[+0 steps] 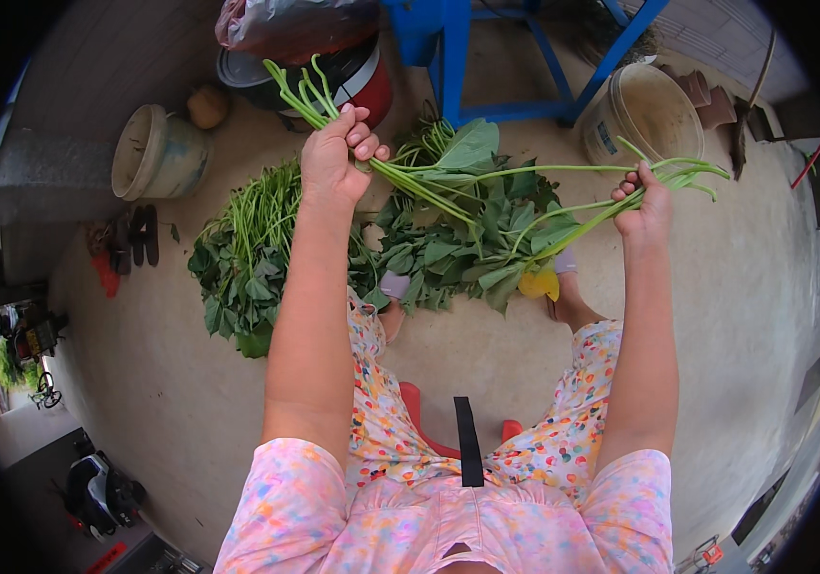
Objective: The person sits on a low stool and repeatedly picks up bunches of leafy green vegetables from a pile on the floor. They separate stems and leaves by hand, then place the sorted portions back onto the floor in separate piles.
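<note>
My left hand [341, 158] is closed round a bunch of long green leaf stems [303, 96], whose cut ends stick up past the fist. At the right, my right hand [643, 199] grips a second bunch of leafy stems [692, 174]. The leaves of both bunches hang inward and overlap above a pile of leafy greens [438, 253] on the floor, so I cannot tell where one bunch ends. One yellow leaf [539, 282] shows at the right bunch's leafy end. Left of the pile lies a heap of stems and leaves [252, 239], partly behind my left forearm.
A whitish bucket [156, 153] stands at the far left, a larger pale bucket [644, 115] at the far right. Between them are a dark-and-red tub [367, 81] with a plastic bag [295, 29] on top and a blue metal frame [448, 67]. A red stool [413, 407] is under me.
</note>
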The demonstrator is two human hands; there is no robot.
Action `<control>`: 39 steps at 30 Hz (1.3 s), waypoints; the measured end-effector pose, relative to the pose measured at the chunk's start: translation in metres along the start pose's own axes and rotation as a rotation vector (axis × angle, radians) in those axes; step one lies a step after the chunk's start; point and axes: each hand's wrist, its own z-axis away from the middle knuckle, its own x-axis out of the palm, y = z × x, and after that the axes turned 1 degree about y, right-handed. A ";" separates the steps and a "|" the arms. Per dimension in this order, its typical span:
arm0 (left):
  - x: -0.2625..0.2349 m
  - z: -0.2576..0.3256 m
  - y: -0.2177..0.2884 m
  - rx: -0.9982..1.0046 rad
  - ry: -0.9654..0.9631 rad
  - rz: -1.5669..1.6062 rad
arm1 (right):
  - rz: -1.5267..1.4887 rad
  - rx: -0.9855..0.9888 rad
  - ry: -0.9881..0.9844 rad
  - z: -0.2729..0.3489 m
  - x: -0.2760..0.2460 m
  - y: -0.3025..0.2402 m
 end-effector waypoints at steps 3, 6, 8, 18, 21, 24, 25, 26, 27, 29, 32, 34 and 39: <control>-0.010 0.001 0.010 0.057 0.040 -0.066 | -0.063 -0.051 -0.007 -0.002 -0.008 -0.010; -0.007 0.008 0.007 0.080 0.085 -0.183 | -0.034 -0.059 -0.042 0.001 -0.008 -0.016; -0.002 0.011 0.002 0.076 0.108 -0.280 | -0.007 -0.078 -0.063 0.003 -0.006 -0.016; -0.002 0.010 -0.004 0.039 0.170 -0.381 | -0.007 -0.021 -0.103 -0.003 -0.010 -0.017; -0.001 0.011 -0.005 0.038 0.168 -0.379 | -0.082 0.068 -0.177 -0.011 -0.017 -0.019; -0.002 0.010 -0.006 0.026 0.169 -0.406 | -0.204 0.226 -0.280 -0.017 -0.024 -0.019; -0.002 0.009 -0.007 0.019 0.169 -0.418 | -0.247 0.279 -0.304 -0.017 -0.025 -0.019; -0.002 0.009 -0.008 0.020 0.165 -0.422 | -0.291 0.333 -0.328 -0.018 -0.026 -0.019; 0.000 0.009 -0.009 0.021 0.162 -0.426 | -0.317 0.373 -0.336 -0.020 -0.028 -0.019; 0.002 0.010 -0.010 0.021 0.151 -0.444 | -0.370 0.453 -0.354 -0.024 -0.030 -0.018; 0.003 0.009 -0.012 0.011 0.134 -0.468 | -0.469 0.569 -0.345 -0.026 -0.031 -0.017; 0.004 0.009 -0.014 0.002 0.131 -0.458 | -0.488 0.602 -0.326 -0.026 -0.031 -0.016; 0.009 0.010 -0.016 -0.013 0.128 -0.444 | -0.527 0.667 -0.332 -0.026 -0.031 -0.018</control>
